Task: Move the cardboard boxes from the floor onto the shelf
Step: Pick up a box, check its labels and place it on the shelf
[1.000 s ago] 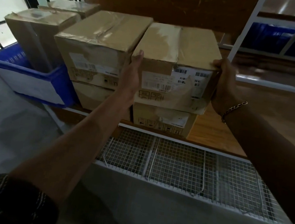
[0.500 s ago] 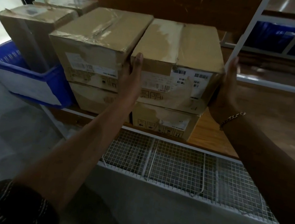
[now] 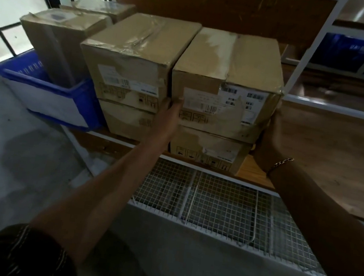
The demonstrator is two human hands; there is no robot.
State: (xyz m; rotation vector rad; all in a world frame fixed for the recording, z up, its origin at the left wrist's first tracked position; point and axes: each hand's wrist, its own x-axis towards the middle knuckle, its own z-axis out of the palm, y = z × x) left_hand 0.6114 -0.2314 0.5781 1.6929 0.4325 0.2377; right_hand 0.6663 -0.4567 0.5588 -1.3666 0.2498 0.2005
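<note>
**Seating the top right box [image 3: 227, 83] on the shelf [image 3: 328, 153]**

Position. The top right box sat on a lower box [image 3: 207, 149] on the wooden shelf board. Its left face was tight against the neighbouring top box [image 3: 135, 61], making 2 stacks of 2.

Hands. The left hand [image 3: 171, 113] was at the box's lower left front corner, with its fingers straight and running into the seam between the 2 upper boxes (tips hidden). The right hand [image 3: 270, 131] lay flat, low on the right face. That side was dark, and no finger was seen curled round an edge. The box was thus pressed between 2 flat palms, not grasped.

Step in hand. Judged to be the end of a placement. The box appeared to rest its full weight on the one beneath, with the front faces roughly flush.

Next move. Both palms would need to ease off evenly. The left fingers should come straight back out of the seam, so the box is not dragged forward off its support. No box was in view on the floor, so the number left to move could not be told.

Also noted: a blue crate [image 3: 49, 95] to the left, holding further boxes.
</note>
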